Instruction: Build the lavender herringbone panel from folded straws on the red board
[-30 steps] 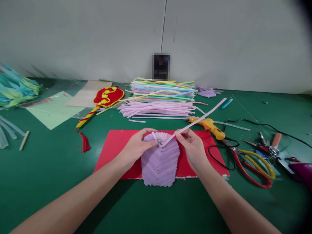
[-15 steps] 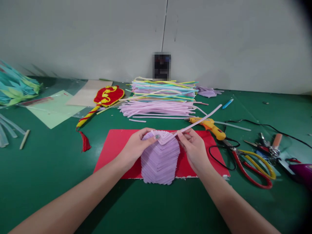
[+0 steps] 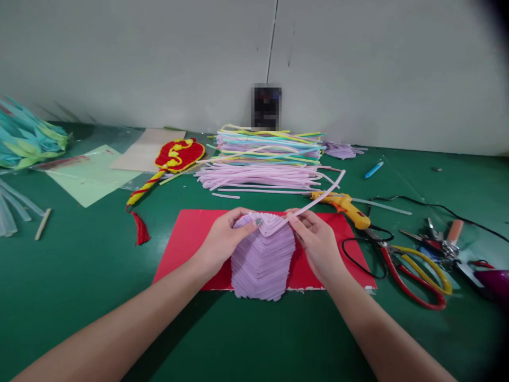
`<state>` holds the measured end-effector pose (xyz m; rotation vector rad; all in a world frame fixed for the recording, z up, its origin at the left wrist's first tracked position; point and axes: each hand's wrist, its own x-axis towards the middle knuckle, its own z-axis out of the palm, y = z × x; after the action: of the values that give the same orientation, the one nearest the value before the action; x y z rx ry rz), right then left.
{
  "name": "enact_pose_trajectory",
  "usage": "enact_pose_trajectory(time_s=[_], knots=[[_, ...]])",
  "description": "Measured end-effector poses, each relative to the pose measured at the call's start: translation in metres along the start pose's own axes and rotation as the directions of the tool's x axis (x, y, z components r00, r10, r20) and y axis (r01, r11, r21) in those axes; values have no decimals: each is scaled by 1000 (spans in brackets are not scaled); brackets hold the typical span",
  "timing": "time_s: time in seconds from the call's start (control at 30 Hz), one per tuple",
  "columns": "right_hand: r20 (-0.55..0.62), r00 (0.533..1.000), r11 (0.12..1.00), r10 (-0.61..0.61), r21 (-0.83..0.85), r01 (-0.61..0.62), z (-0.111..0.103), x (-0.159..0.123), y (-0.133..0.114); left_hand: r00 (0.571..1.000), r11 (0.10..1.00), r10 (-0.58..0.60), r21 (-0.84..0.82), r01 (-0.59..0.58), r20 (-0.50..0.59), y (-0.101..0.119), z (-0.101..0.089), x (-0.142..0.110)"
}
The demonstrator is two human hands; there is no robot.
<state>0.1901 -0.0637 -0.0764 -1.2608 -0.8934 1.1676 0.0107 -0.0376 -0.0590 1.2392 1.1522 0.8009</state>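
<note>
A lilac panel of pipe cleaners point(image 3: 260, 260), laid in V-shaped rows, is held over a red board point(image 3: 191, 239). My left hand point(image 3: 228, 233) grips its upper left edge, thumb on top and fingers hidden behind. At the panel's upper right, my right hand point(image 3: 312, 233) pinches a lilac pipe cleaner point(image 3: 322, 198) between thumb and fingers. One end of that pipe cleaner lies along the top row; its free end curves up and to the right, past the yellow glue gun point(image 3: 353, 212).
Bundled pipe cleaners point(image 3: 262, 175) lie behind the board. Scissors point(image 3: 413, 276), keys point(image 3: 441, 244) and a black cord point(image 3: 345, 260) are at right, with a blue pen point(image 3: 374, 170) farther back. At left are a red-and-yellow fan point(image 3: 178, 155), green paper point(image 3: 89, 178) and glue sticks point(image 3: 14, 209).
The free end of the pipe cleaner has bent lower and to the left. Both hands keep their grips, and the whole view has shifted slightly.
</note>
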Motion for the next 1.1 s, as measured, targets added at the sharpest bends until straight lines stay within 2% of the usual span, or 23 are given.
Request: enact_pose_trajectory(time_s=[0.13,0.3,0.53,0.7,0.87,0.97,1.1], knots=[[60,998,997,34,-73,-30,1,-2,1,1000,1000,-2,-5,2,4,1,1,-1],[28,999,991,33,-131,-29,1,-2,-1,1000,1000,8,9,-8,16,1,2,-1],[7,1000,992,24,-127,-23,1,-3,-1,987,996,-83,46,78,137,5,4,-3],[17,1000,991,15,-130,-12,1,-3,-1,992,994,-76,91,67,97,5,4,-3],[41,999,990,7,-140,-1,1,-1,0,997,980,-15,199,1,70,3,3,-1],[38,998,989,-46,-137,50,1,2,2,998,964,42,259,-55,54,3,2,0],[50,977,944,-209,-250,215,0,2,1,994,946,84,308,-100,64,0,2,1]])
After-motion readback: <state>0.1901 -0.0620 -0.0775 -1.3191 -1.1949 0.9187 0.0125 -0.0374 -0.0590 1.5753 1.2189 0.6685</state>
